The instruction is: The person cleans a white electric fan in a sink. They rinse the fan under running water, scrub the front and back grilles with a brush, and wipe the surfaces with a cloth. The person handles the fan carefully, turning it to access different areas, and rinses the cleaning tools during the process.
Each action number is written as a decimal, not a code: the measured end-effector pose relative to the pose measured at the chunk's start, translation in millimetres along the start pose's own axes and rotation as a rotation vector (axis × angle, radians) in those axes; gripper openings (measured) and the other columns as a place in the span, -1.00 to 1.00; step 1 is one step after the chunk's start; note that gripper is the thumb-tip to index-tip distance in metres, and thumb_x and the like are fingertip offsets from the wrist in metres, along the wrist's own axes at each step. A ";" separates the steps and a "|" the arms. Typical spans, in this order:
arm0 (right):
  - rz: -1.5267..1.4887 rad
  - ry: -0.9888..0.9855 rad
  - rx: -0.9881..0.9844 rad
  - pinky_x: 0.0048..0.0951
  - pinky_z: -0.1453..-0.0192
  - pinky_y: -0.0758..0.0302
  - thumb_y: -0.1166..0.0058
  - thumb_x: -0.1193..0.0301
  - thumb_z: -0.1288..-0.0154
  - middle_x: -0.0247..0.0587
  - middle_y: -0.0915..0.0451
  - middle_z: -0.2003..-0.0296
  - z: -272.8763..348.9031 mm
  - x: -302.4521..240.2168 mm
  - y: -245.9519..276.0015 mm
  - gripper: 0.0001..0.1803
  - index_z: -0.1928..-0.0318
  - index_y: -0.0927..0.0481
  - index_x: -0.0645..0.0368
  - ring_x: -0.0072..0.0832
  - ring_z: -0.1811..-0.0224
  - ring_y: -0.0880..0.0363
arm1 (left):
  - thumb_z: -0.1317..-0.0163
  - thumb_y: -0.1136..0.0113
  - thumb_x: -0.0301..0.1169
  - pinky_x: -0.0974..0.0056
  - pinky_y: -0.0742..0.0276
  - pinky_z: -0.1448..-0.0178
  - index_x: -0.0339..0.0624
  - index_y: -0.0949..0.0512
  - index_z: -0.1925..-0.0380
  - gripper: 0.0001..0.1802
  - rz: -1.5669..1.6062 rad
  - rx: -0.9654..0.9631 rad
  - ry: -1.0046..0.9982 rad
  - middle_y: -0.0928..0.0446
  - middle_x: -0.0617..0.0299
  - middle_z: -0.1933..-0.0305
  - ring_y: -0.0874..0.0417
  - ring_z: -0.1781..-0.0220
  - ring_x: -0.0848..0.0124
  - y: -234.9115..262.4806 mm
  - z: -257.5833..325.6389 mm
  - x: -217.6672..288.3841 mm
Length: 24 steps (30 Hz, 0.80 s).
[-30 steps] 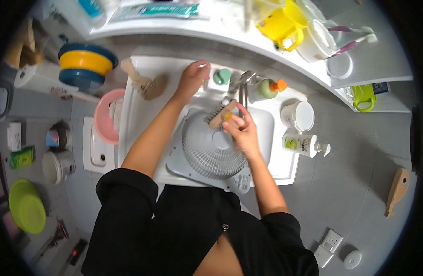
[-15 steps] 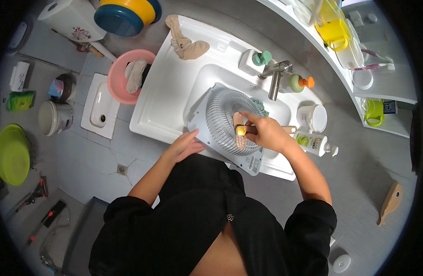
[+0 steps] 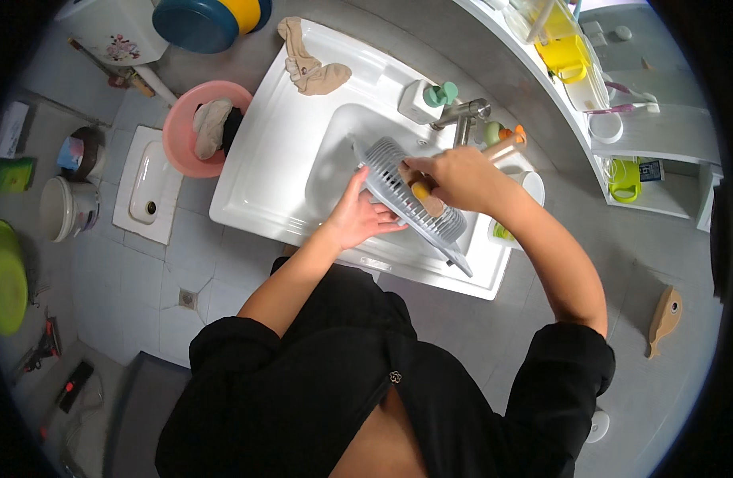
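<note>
Evidently the person is scrubbing a round grey fan grille [image 3: 398, 191] tilted on edge over the basin of the white sink [image 3: 271, 159]. The left hand [image 3: 358, 217] cups the grille's underside, fingers spread against it, while the right hand [image 3: 450, 177] is clenched around a wooden-handled brush [image 3: 424, 195] pressed to the ribs. Doing this well probably means bracing firmly from below and stroking along the thin plastic ribs, not across. The grille looks rigid, slatted and slightly domed; the sink is smooth and glossy, with a metal tap [image 3: 462, 119] just behind.
</note>
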State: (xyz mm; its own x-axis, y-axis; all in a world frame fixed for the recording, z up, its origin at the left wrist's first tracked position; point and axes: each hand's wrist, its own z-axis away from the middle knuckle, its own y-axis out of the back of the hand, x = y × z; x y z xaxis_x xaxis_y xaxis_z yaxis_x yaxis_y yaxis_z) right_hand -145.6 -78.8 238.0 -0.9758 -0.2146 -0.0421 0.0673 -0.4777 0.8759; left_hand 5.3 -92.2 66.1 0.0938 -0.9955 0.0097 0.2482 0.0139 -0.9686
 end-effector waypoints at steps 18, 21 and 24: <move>0.187 -0.088 0.004 -0.41 0.45 -0.39 -0.08 0.33 -0.01 -0.27 -0.51 0.57 81.6 -48.3 -52.8 -0.37 -0.13 -0.27 0.23 -0.36 0.60 -0.51 | -0.11 0.07 0.07 -0.01 -0.25 -0.18 -0.16 -0.23 -0.11 -0.33 -0.085 0.151 -0.167 -0.35 0.06 -0.09 -0.40 -0.08 0.22 -19.7 -9.3 -17.6; -0.151 -0.256 0.146 -0.31 0.41 -0.44 -0.10 0.41 0.03 -0.19 -0.53 0.52 91.6 -40.3 -48.7 -0.41 -0.09 -0.30 0.24 -0.28 0.53 -0.53 | -0.12 0.10 0.07 0.00 -0.23 -0.20 -0.14 -0.21 -0.13 -0.32 -0.160 0.117 -0.152 -0.35 0.11 -0.10 -0.39 -0.10 0.24 -23.7 -5.5 -18.8; -0.440 -0.273 0.289 -0.33 0.39 -0.49 -0.19 0.26 0.04 -0.18 -0.58 0.44 87.3 -34.5 -39.7 -0.46 -0.02 -0.42 0.05 -0.26 0.47 -0.57 | -0.14 0.12 0.07 0.04 -0.27 -0.17 -0.13 -0.21 -0.13 -0.34 -0.235 0.035 -0.151 -0.35 0.14 -0.09 -0.39 -0.11 0.26 -28.4 -5.8 -21.5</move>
State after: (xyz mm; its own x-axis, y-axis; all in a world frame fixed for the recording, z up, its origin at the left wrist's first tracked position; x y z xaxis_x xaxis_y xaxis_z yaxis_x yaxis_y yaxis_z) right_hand -132.7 22.0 246.6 -0.9198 0.1962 -0.3398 -0.3782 -0.2130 0.9009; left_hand -9.4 -71.8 92.0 0.1719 -0.9466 0.2729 0.3135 -0.2100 -0.9261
